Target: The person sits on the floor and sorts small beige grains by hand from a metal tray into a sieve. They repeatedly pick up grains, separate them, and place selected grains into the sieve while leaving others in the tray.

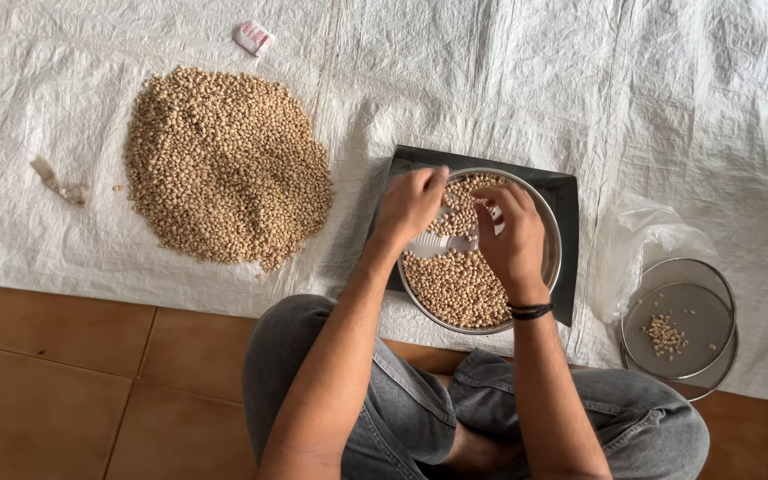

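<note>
A round steel plate [551,258] holds many tan beans [455,286] and rests on a dark tray [567,197]. My left hand [409,206] lies on the plate's left rim, fingers curled down onto the beans. My right hand [513,242], a black band at its wrist, reaches over the plate's middle with fingertips pinched among the beans. Whether a bean is between the fingers cannot be made out. A bare shiny strip splits the beans into a far group and a near group.
A big heap of the same beans [224,167] lies on the white woven sheet [651,107] at left. A smaller steel plate [679,322] with a few beans sits at right beside a clear plastic bag [637,240]. A small wrapper [253,37] lies far off. Brown floor tiles [91,382] lie near me.
</note>
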